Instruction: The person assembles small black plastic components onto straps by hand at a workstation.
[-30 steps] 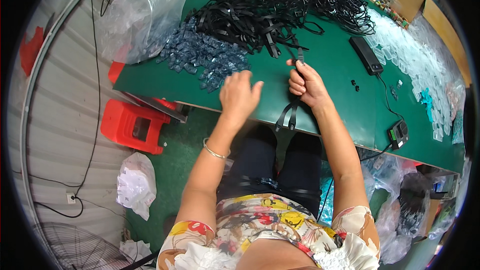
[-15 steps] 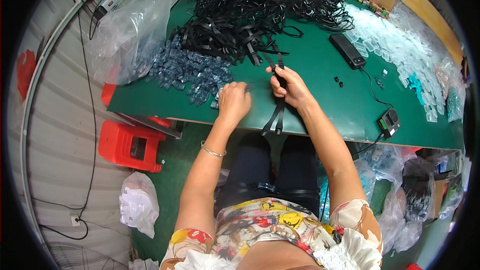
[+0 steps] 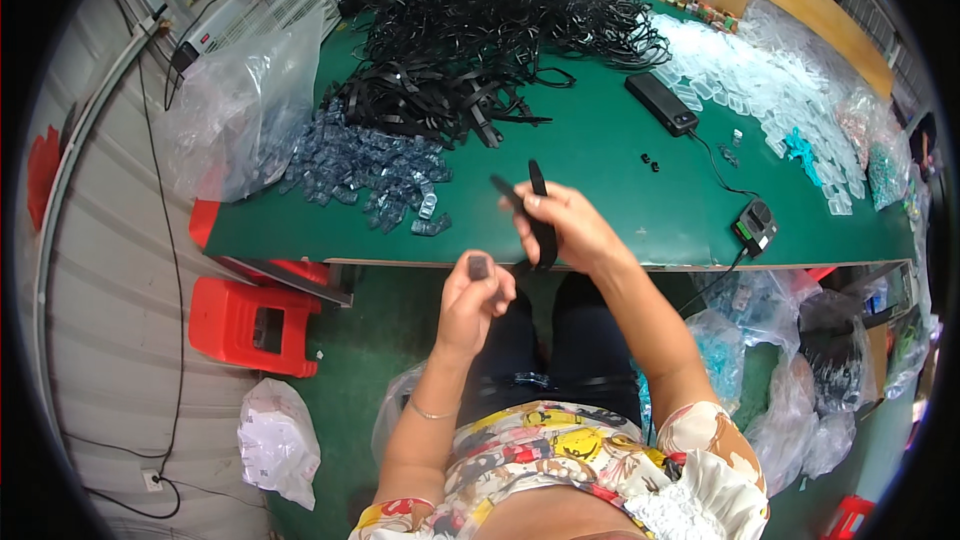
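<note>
My left hand (image 3: pixel 473 305) is closed on a small dark translucent plastic piece (image 3: pixel 478 267), which shows between thumb and fingers just off the table's front edge. To its right, my right hand (image 3: pixel 568 228) grips a black strap (image 3: pixel 541 230) folded into a loop, its two free ends sticking up past the fingers. The lower part of the strap hangs by the table edge, partly behind the hand. Beyond my left hand spreads a heap of similar bluish translucent pieces (image 3: pixel 350 165). Flat black straps (image 3: pixel 420 105) lie piled behind them.
A large tangle of thin black cords (image 3: pixel 500 10) covers the back of the green table (image 3: pixel 590 140). A black power pack (image 3: pixel 660 104) is cabled to a small device (image 3: pixel 755 228) at right. Clear plastic pieces (image 3: pixel 760 80) fill the far right. A red stool (image 3: pixel 255 325) stands at left.
My left hand has come back from the heap of pieces toward me, now showing a piece in its grip. My right hand has drawn nearer with the strap. The view has shifted slightly.
</note>
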`<state>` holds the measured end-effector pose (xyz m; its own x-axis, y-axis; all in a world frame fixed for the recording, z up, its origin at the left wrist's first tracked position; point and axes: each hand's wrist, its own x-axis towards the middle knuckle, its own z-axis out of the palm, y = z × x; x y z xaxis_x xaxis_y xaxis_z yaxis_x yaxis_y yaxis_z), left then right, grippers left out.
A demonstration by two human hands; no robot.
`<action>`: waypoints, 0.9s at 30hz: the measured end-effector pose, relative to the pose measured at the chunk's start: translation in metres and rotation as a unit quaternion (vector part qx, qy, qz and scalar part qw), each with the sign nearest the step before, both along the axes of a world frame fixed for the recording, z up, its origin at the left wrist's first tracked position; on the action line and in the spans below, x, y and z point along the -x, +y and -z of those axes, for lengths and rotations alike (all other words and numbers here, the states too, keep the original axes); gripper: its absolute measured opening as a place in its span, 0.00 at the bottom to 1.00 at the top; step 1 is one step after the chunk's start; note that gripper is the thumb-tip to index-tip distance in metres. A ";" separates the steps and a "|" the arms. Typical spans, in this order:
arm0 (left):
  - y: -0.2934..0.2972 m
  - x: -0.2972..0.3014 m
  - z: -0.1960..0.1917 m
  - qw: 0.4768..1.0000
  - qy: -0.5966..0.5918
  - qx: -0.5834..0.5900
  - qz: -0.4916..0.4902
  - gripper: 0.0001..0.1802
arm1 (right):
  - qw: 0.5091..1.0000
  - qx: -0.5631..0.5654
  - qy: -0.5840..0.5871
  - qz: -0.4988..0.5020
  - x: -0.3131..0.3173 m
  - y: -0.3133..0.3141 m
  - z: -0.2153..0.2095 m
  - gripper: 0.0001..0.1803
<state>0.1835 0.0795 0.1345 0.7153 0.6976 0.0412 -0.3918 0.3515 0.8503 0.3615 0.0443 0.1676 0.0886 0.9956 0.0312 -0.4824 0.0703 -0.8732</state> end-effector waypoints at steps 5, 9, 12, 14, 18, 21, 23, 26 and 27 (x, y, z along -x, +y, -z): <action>-0.030 0.010 0.005 0.996 0.018 0.083 -0.016 0.05 | 1.000 0.005 -0.004 0.007 0.034 -0.044 0.027 0.13; -0.033 0.020 0.012 0.995 -0.012 0.093 0.043 0.12 | 0.997 0.009 -0.047 0.059 0.048 -0.064 0.034 0.10; -0.032 0.025 0.014 0.986 -0.041 0.143 0.073 0.20 | 0.991 -0.018 -0.093 0.094 0.055 -0.074 0.036 0.10; -0.035 0.024 0.009 0.996 -0.003 0.083 0.039 0.17 | 0.984 -0.042 -0.130 0.113 0.060 -0.076 0.034 0.10; -0.039 0.023 0.007 0.992 -0.014 0.115 0.041 0.15 | 0.961 -0.084 -0.218 0.145 0.068 -0.077 0.033 0.09; -0.039 0.024 0.009 0.995 -0.019 0.096 0.021 0.16 | 0.949 -0.081 -0.254 0.169 0.066 -0.079 0.042 0.09; -0.039 0.025 0.009 0.997 -0.014 0.080 0.012 0.16 | 0.942 -0.075 -0.281 0.170 0.064 -0.081 0.042 0.08; -0.038 0.025 0.008 0.998 -0.015 0.054 -0.010 0.17 | 0.938 -0.065 -0.298 0.167 0.066 -0.081 0.042 0.08; -0.038 0.025 0.009 0.998 -0.021 0.052 -0.014 0.17 | 0.941 -0.061 -0.288 0.164 0.066 -0.081 0.041 0.08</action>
<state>0.1588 0.0410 0.1252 0.6953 0.7187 -0.0033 -0.4372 0.4266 0.7917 0.2955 -0.0370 0.1262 0.3235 0.9038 0.2802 0.1342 0.2493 -0.9591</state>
